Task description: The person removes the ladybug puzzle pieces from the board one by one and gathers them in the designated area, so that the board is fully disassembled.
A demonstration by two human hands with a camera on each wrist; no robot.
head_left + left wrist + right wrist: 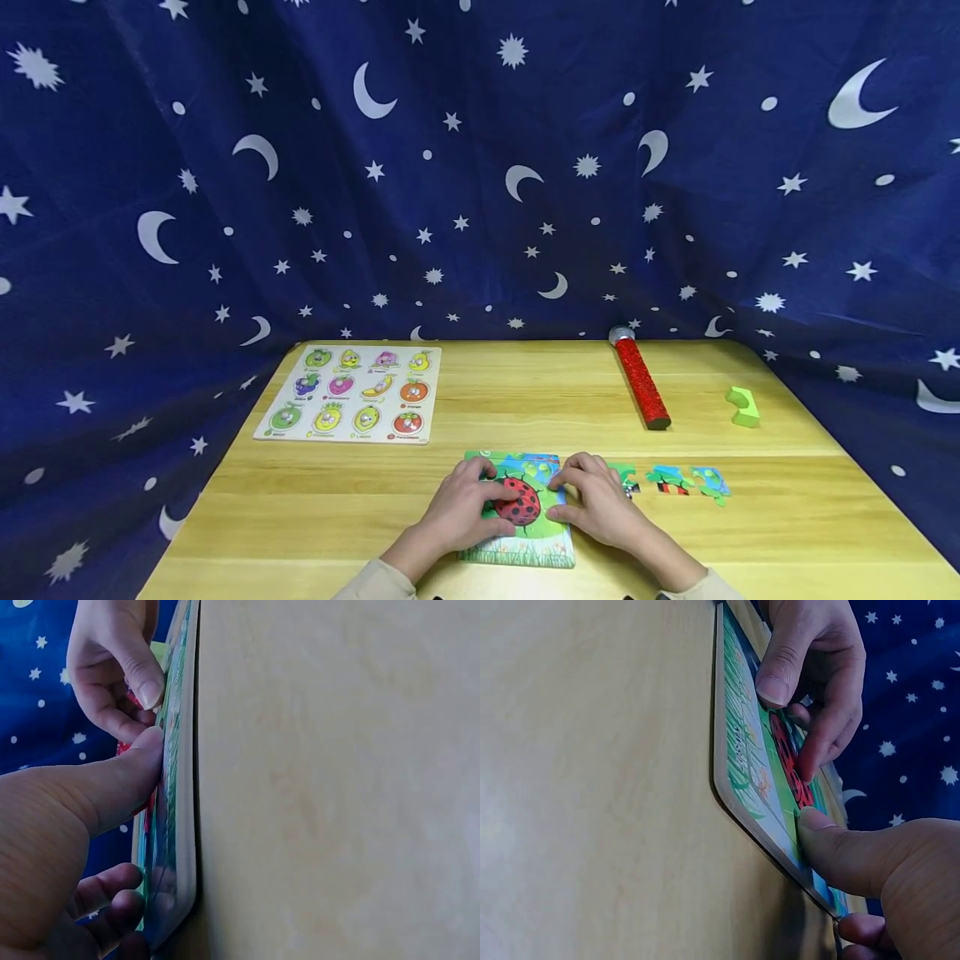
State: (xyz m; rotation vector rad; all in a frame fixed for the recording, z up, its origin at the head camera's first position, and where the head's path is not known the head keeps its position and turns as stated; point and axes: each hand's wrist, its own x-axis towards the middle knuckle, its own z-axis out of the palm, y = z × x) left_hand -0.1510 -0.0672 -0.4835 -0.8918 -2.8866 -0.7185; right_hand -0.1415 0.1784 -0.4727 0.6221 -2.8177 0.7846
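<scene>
A ladybug jigsaw puzzle (517, 551) in a thin board lies flat on the table. My left hand (463, 507) rests on its left part, with the thumb and fingertips touching the red ladybug (528, 502) and the pieces around it. At the right side, my right hand (600, 504) touches the surface with bent fingers and thumb. In the right wrist view, the right thumb (840, 851) presses on the puzzle while other fingers sit by the board's edge. Loose jigsaw pieces (670, 479) lie right of my right hand, which partly covers one.
A white board of fruit pictures (345, 396) lies at the back left. Towards the back right are a red glittery toy microphone (641, 379) and a green notched block (743, 407). A blue curtain (480, 192) with moons and stars hangs behind the wooden table (315, 500).
</scene>
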